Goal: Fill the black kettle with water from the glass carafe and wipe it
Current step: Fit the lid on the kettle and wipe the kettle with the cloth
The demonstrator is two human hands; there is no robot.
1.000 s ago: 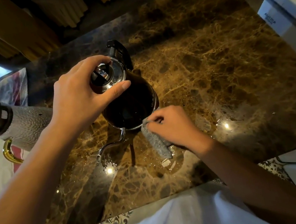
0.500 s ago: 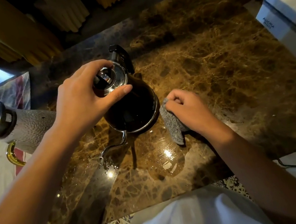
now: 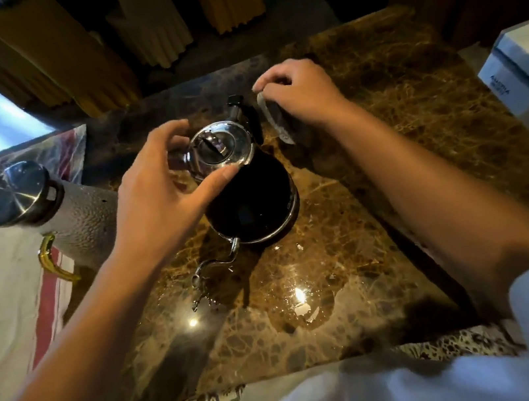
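While the wet patch (image 3: 302, 308) nearest us glints on the marble worktop (image 3: 405, 157), we judge the wiping step is under way and that spill should be left for last. Just beyond it the thin gooseneck spout (image 3: 216, 264) points toward us, with droplets (image 3: 202, 298) below its tip; we would keep the cloth clear of it so the pot is not levered round. The black kettle (image 3: 249, 202) stands upright at mid-worktop. Our left hand (image 3: 158, 196) is spread over its shiny lid (image 3: 218, 148), thumb and fingertips clasping the rim, and we would press straight down to steady it. To the left, near the kettle but apart from it, lies the carafe (image 3: 49, 206), capped in steel, on a striped towel (image 3: 2, 304). Farther off, our right hand (image 3: 301, 94) pinches a grey cloth (image 3: 274, 119) just beside the black handle (image 3: 242, 113) at the kettle's far side. Short downward strokes there, we think, would dry the back without tipping water out.
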